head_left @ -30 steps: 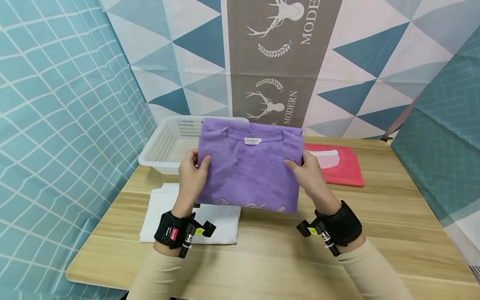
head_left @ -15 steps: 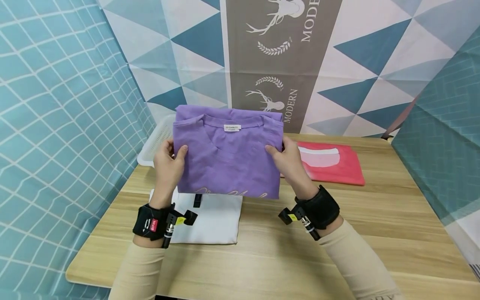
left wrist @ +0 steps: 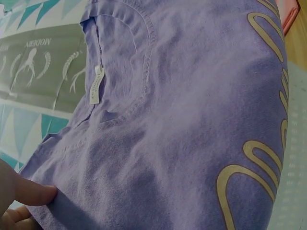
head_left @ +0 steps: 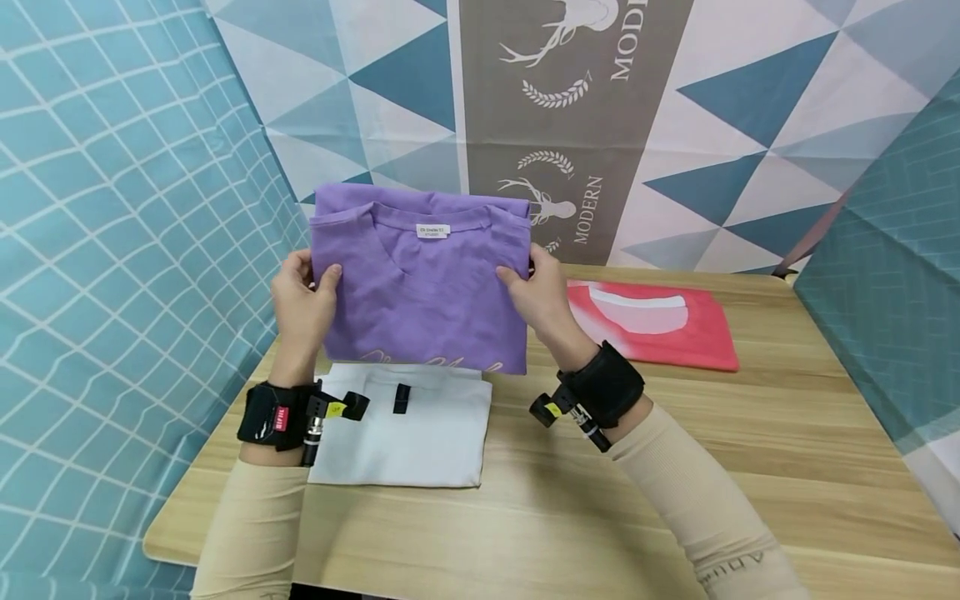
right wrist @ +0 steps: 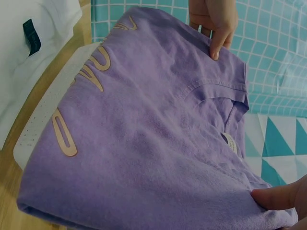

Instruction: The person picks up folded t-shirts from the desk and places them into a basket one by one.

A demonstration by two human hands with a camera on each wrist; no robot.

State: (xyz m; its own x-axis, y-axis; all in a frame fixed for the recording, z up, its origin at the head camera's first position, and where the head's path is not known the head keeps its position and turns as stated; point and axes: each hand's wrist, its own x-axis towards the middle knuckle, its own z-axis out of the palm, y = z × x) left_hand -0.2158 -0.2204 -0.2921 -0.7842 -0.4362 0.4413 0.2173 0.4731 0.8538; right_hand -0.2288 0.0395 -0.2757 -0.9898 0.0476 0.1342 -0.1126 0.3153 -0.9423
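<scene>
Okay, folded purple fabric T-shirt (head_left: 423, 296): open neckline, small white label (head_left: 432, 231), looped tan script (left wrist: 222, 194) near bottom edge, light wrinkles. My left hand (head_left: 303, 304) and right hand (head_left: 542, 292) pinch its sides, midair near perforated white plastic basket (right wrist: 41, 112).

MODERN (head_left: 588, 210): grey wall panel (head_left: 561, 129) (upper repeat (head_left: 630, 42) cut off) | label (head_left: 432, 231) on purple shirt (head_left: 420, 292): unclear

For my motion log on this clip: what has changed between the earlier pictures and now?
The left hand and right hand have carried the folded purple shirt leftward and higher in the head view, where it now hides the basket. Neither let go. The white garment and red garment stayed put.
</scene>
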